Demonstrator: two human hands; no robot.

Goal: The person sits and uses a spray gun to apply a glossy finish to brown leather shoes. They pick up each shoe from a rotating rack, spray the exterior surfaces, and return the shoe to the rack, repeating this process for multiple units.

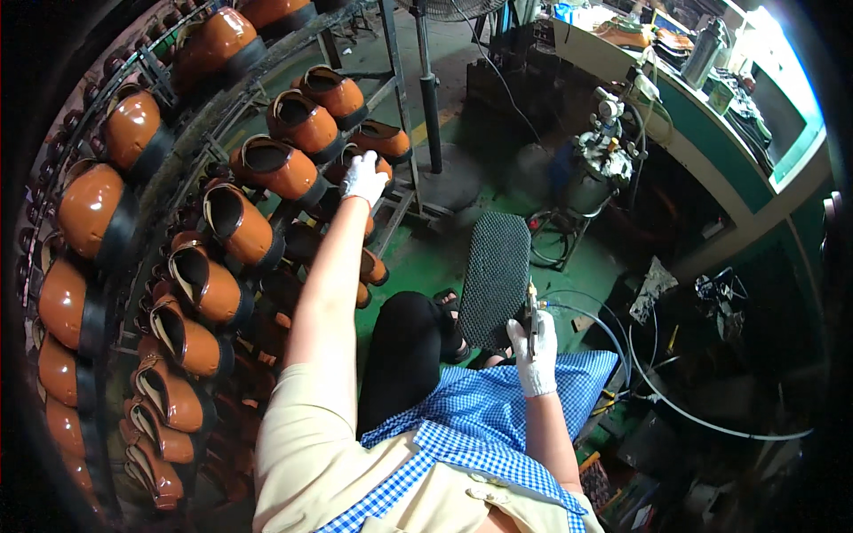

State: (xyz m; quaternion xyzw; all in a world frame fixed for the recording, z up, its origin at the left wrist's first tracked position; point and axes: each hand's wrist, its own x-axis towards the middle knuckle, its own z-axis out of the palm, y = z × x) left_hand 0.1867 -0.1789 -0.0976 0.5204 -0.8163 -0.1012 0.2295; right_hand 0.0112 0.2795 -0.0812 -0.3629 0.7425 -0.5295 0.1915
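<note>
My left hand, in a white glove, reaches out to the rack and grips a glossy brown leather shoe with a dark sole. The fingertips are partly lost against that shoe. More brown shoes stand close around it on the same rack. Low on the right, my right hand, gloved in white too, is closed around a slim metal spray gun whose nozzle points away from me. A thin hose runs off to the right beside the gun.
Metal racks filled with brown shoes take up the left side. A dark textured mat lies on the green floor ahead. A metal pressure tank stands at the right, below a workbench. Hoses trail across the right side.
</note>
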